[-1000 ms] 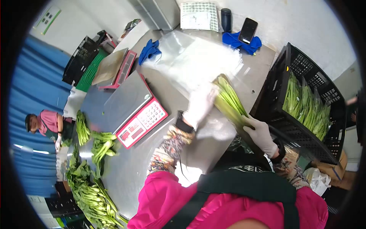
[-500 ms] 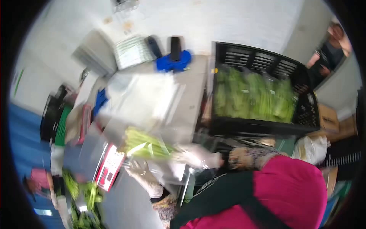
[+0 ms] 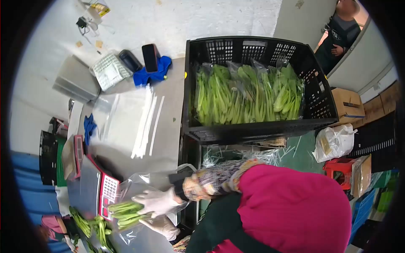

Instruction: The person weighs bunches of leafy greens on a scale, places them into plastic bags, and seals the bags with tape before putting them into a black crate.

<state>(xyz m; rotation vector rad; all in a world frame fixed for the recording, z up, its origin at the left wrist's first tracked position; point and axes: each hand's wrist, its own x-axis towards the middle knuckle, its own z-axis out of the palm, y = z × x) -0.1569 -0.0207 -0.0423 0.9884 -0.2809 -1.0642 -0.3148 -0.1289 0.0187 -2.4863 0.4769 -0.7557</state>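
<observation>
A clear plastic bag of leafy greens [image 3: 126, 214] is at the lower left, its stalks side by side, beside a scale. My gloved right hand [image 3: 158, 202] lies across the top of the bag, fingers over the greens and loose plastic around the wrist. From below, my gloved left hand [image 3: 162, 227] grips the same bag at its near end; part of its fingers is hidden. The scale [image 3: 109, 194] has a red-edged keypad panel. Loose greens [image 3: 101, 232] rest on the grey table just beyond the bag.
A black crate [image 3: 261, 126] holds several bagged greens. Flat clear bags [image 3: 126, 114] lie stacked on the table, near a phone [image 3: 149, 58] on a blue cloth [image 3: 152, 77]. One person [image 3: 337, 42] stands in the doorway; another person [image 3: 55, 227] is at lower left.
The view has shifted, and the crate appears further left. Both hands and the bagged greens have moved down and left, closer to the scale's keypad. My right hand now reaches over the greens.
</observation>
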